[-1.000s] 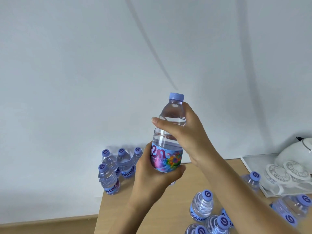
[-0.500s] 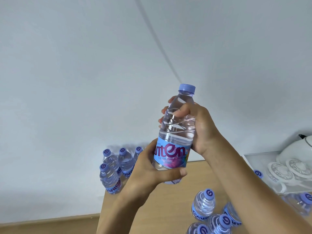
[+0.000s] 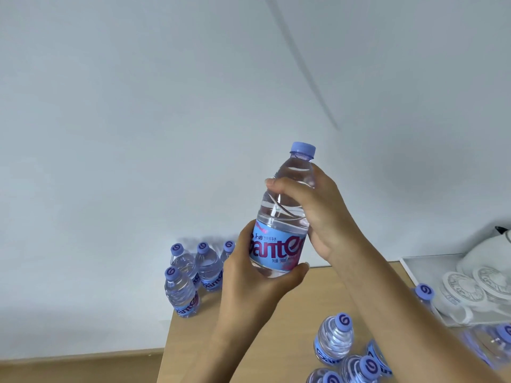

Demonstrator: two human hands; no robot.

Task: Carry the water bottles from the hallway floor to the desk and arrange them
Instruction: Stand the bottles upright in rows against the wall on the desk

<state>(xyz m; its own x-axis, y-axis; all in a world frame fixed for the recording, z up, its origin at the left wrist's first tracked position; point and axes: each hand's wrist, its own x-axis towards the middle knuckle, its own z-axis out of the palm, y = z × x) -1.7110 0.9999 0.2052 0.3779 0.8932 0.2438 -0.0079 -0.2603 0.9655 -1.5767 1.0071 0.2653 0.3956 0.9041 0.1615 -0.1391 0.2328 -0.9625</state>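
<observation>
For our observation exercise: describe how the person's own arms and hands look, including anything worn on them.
Both forearms are bare as far as the frame shows: no sleeves, watch, bracelet or gloves. The left hand and right hand carry no visible rings. Fingernails are short and unpainted, as far as can be seen.

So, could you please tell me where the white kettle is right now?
The kettle sits at the far right edge of the head view, on the white tray at the desk's back right, just behind two round white lids.
</observation>
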